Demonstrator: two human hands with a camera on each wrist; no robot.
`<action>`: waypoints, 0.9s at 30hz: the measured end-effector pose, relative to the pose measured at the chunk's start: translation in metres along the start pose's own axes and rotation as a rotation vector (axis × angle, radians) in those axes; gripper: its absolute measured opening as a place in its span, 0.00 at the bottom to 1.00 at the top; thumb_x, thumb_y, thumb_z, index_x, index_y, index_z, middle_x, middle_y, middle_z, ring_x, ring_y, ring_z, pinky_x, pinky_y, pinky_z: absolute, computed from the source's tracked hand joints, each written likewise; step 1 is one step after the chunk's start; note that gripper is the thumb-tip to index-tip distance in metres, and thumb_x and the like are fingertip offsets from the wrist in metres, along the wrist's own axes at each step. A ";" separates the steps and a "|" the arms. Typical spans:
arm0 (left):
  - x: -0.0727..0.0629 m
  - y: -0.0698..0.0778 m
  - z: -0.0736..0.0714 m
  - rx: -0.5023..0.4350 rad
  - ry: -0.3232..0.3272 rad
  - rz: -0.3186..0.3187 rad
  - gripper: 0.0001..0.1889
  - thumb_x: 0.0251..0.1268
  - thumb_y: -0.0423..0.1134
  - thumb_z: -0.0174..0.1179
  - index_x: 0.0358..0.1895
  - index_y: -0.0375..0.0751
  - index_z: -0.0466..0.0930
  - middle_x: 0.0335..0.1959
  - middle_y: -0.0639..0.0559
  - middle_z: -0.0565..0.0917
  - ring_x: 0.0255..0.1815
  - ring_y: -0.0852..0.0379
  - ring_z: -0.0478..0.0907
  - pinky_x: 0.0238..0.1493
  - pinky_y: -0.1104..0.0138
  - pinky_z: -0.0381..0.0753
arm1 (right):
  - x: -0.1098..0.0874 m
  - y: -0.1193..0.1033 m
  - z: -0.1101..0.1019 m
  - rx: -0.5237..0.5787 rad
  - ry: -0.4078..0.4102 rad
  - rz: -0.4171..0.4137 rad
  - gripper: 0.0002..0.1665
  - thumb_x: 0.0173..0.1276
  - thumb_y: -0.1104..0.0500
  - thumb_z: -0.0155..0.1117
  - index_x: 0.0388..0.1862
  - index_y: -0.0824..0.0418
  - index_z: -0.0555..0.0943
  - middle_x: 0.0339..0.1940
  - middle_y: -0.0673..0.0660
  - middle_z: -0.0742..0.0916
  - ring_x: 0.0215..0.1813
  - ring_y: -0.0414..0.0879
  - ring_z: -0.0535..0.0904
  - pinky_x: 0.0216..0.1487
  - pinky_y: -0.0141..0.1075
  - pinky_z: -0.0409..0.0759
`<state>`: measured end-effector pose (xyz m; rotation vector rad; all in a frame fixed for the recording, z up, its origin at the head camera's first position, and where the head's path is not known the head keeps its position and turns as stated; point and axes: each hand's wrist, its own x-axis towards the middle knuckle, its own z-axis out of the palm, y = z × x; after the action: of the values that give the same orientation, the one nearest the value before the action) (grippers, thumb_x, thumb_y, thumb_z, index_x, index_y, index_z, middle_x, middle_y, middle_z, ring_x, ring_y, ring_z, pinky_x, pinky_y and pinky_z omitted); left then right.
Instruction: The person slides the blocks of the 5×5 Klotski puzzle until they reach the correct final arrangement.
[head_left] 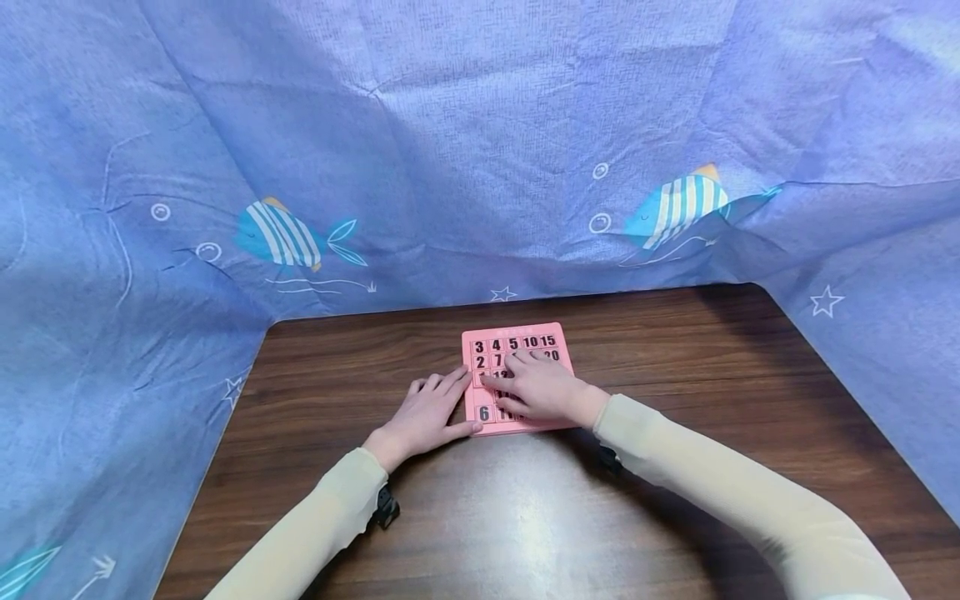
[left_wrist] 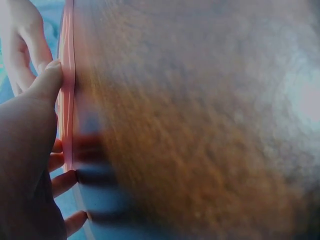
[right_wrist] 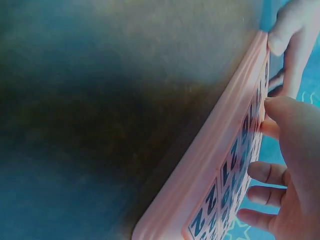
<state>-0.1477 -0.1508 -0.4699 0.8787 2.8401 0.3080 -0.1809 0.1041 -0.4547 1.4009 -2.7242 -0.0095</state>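
A pink number sliding puzzle (head_left: 497, 344) with black-numbered tiles lies flat on the wooden table. Along its left side, my left hand (head_left: 422, 417) touches the frame with fairly straight fingers, the thumb at the near left corner. My right hand (head_left: 543, 388) reaches over the puzzle from the right, fingers spread and touching the tiles around the left and middle columns. It hides many of the tiles in the middle and right. A bare pink gap shows in the left column above the 6 tile. In the right wrist view, the puzzle's frame (right_wrist: 200, 170) appears edge-on beneath the fingers.
The brown wooden table (head_left: 345, 358) has rounded far corners. A blue cloth (head_left: 465, 150) printed with fish and stars hangs behind it and along both sides. Small black devices are strapped at both wrists.
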 end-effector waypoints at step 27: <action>0.002 -0.002 0.005 -0.017 0.004 0.000 0.46 0.73 0.67 0.56 0.83 0.40 0.58 0.84 0.43 0.59 0.74 0.41 0.66 0.67 0.43 0.64 | -0.019 -0.009 0.003 0.004 0.043 -0.017 0.27 0.78 0.41 0.59 0.73 0.43 0.79 0.45 0.54 0.81 0.50 0.51 0.77 0.54 0.53 0.78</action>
<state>-0.1496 -0.1507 -0.4751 0.8763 2.8367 0.3336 -0.1625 0.1142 -0.4592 1.4079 -2.6795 0.0250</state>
